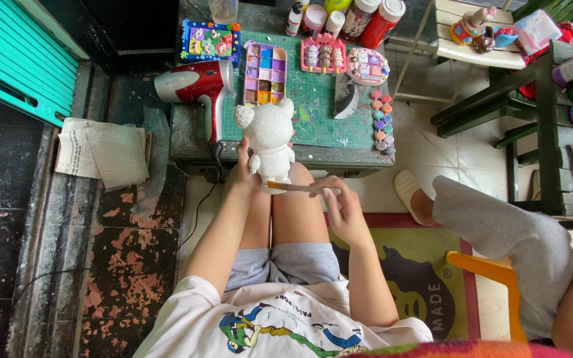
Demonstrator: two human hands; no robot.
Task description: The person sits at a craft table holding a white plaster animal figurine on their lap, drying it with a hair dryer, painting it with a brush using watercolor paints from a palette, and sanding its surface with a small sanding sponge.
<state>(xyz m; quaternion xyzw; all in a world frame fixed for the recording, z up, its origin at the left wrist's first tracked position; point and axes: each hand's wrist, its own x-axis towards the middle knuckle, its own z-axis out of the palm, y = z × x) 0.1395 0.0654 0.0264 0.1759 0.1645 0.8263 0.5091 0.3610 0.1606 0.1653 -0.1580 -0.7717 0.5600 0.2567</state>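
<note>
Over our knees, just short of the low table (187,142), we hold a white plaster bear (270,142) upright in our left hand (243,174), fingers wrapped and closed around its lower left side. Our right hand (339,202) pinches a thin brush (298,187) near its end, fingers closed together on the handle, and the brush tip lies against the base of the bear. We judge the step in hand to be the first coat of paint: the bear looks bare white all over, so the work seems barely begun, though we cannot tell whether the tip carries colour. On the green mat (313,109) behind the bear sits a paint tray (265,73) with purple, blue and brown wells, a red hairdryer (197,86) to its left, a row of small paint pots (381,119) to its right. A next stroke would call for a steady left grip and a light, short drag of the brush, with the bear turned to bring bare plaster toward us. Another person's leg (499,229) rests close on our right
</note>
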